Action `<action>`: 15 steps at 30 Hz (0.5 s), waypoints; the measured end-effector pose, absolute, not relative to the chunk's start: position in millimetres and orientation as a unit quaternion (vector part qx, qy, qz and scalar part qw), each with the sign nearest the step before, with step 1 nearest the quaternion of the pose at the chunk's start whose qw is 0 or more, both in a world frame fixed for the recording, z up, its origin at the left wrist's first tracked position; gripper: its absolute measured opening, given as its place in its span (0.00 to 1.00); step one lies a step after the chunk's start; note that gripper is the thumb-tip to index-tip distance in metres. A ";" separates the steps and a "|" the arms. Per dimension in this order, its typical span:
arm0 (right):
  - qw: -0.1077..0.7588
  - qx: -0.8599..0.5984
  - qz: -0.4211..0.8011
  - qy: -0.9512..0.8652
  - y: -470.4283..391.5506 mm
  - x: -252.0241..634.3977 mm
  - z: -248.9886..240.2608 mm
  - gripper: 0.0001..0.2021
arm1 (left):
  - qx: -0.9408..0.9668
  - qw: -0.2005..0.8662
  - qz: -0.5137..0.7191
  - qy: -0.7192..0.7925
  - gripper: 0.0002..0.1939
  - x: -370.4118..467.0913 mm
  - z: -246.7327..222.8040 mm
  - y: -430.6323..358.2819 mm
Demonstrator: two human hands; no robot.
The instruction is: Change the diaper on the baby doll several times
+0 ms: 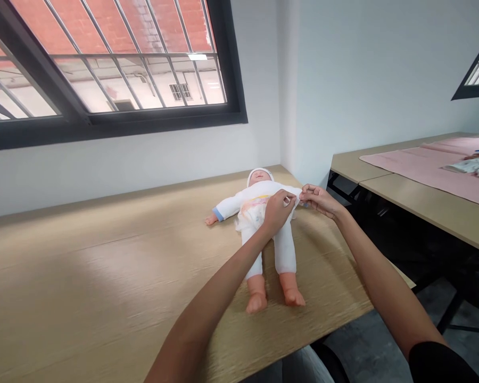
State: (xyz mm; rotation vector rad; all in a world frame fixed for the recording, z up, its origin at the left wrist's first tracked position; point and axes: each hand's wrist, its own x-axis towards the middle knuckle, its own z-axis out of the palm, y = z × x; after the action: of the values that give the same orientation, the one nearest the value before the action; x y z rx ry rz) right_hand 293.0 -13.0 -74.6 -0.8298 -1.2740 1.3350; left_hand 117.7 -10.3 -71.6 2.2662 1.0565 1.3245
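A baby doll [286,250] lies on its back on the wooden table, dressed in a white suit with blue cuffs and a white cap. Round its waist is a white diaper [252,211] with frilled edges and a pink and yellow print. My left hand [278,213] is closed in a pinch over the diaper's right side, hiding part of it. Beside it my right hand [318,201] pinches too, close to the doll's outstretched sleeve. A thin white edge, apparently of the diaper, shows between my fingertips. The doll's hand on that side is mostly hidden behind my right hand.
The wooden table [104,276] meets the wall under a barred window [143,58]. Across a gap on the right stands another table [423,202], bearing a pink cloth [415,162] and a folded patterned garment [477,164]. Dark table legs show below it.
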 end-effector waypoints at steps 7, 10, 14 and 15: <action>0.544 -0.363 0.529 -0.540 -10.7 292.2 -75.4 0.15 | 0.779 0.186 0.478 0.361 0.02 117.4 -70.7 -11.4; 0.546 -0.363 0.529 -0.539 -11.9 290.3 -75.0 0.15 | 0.774 0.191 0.483 0.362 0.02 117.3 -70.2 -12.3; 0.544 -0.346 0.533 -0.548 -16.0 287.1 -72.5 0.18 | 0.773 0.191 0.491 0.353 0.02 116.5 -69.1 -14.1; 0.545 -0.341 0.530 -0.554 -17.1 286.3 -71.7 0.19 | 0.773 0.189 0.493 0.352 0.02 116.4 -68.8 -14.6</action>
State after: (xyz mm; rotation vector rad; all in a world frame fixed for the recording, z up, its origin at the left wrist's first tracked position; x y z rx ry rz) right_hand 286.3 -17.1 -71.7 -0.8079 -1.3134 1.2574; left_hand 116.4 -14.6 -68.8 2.1741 0.9901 1.3861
